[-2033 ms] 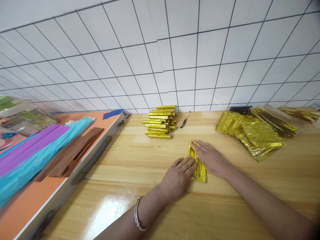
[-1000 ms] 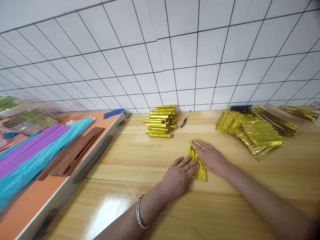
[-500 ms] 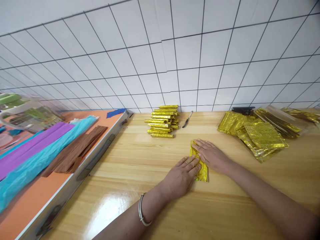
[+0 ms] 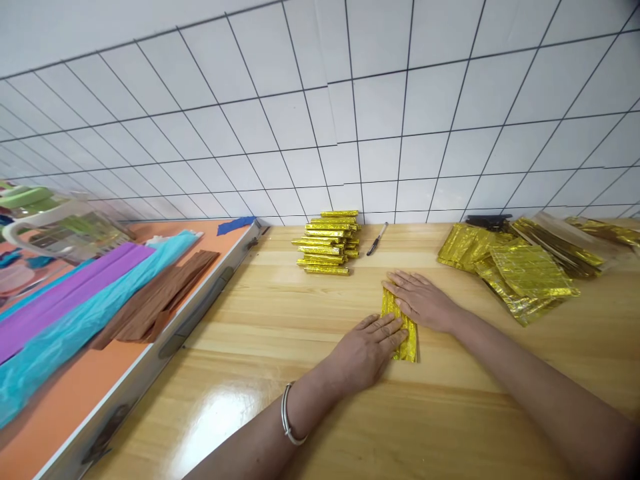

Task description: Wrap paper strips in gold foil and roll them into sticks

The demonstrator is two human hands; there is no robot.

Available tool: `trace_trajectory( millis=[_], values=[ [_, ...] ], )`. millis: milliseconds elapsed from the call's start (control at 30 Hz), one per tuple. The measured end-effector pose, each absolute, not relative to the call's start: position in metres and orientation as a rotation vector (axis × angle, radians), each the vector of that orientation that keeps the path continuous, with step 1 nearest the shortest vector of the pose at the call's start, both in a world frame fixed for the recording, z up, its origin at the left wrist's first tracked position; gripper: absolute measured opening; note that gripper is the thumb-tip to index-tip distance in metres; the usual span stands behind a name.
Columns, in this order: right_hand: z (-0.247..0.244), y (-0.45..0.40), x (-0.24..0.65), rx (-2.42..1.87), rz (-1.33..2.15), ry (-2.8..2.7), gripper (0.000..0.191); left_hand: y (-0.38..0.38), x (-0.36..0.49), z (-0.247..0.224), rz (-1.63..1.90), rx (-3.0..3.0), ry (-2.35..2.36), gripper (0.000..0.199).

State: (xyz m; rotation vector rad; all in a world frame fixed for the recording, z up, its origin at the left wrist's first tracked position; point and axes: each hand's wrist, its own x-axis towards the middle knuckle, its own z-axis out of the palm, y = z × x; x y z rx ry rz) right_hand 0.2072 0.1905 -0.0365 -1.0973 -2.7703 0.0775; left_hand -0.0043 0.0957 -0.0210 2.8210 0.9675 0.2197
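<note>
A narrow strip of shiny gold foil paper [image 4: 407,343] lies flat on the wooden table, partly covered by both hands. My left hand [image 4: 367,350], with a silver bangle at the wrist, rests its outstretched fingers across the strip's middle. Over its far end lies my right hand [image 4: 423,300], palm down and fingers straight. Beyond them, a pile of thin gold rolled or folded sticks [image 4: 327,243] sits near the wall. On the right are several flat gold foil sheets [image 4: 533,267], loosely overlapping.
A pen [image 4: 377,239] lies beside the pile. A black clip [image 4: 489,221] is behind the sheets. At left, an orange-topped surface with a raised edge holds brown crepe paper [image 4: 155,303], turquoise and purple strips, and a clear jug [image 4: 75,223]. A white tiled wall stands behind.
My right hand has shifted slightly up the strip, toward its far end. My left hand stays almost in place on the strip. The view has moved a little.
</note>
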Motion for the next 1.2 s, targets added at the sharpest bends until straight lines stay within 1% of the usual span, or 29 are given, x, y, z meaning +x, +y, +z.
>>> trace_trajectory(
  millis=[200,333,500,633,767,833,967,1100,1200],
  values=[
    [-0.037,0.197,0.212,-1.022,0.112,-2.797,0.049,0.097,-0.003,-0.023,0.194,2.834,0.928,0.050],
    [-0.039,0.214,0.216,-0.988,0.146,-2.797,0.049,0.097,-0.003,-0.024,0.210,2.827,0.936,0.048],
    [-0.037,0.235,0.222,-1.187,0.159,-2.657,0.049,0.097,-0.002,-0.022,0.256,2.816,0.943,0.044],
    [-0.038,0.218,0.232,-1.301,0.127,-2.558,0.054,0.097,-0.002,-0.021,0.258,2.817,0.941,0.045],
    [-0.043,0.193,0.237,-1.406,0.077,-2.554,0.068,0.096,-0.002,-0.021,0.269,2.819,0.952,0.045],
    [-0.045,0.191,0.237,-1.462,0.075,-2.558,0.071,0.096,-0.001,-0.021,0.275,2.813,0.949,0.046],
    [-0.048,0.210,0.236,-1.555,0.113,-2.537,0.071,0.095,-0.001,-0.022,0.290,2.799,0.966,0.044],
    [-0.049,0.231,0.237,-1.616,0.082,-2.455,0.065,0.096,-0.001,-0.023,0.282,2.787,0.957,0.044],
    [-0.046,0.227,0.236,-1.617,0.058,-2.395,0.060,0.096,-0.002,-0.023,0.287,2.774,0.959,0.043]
  ],
)
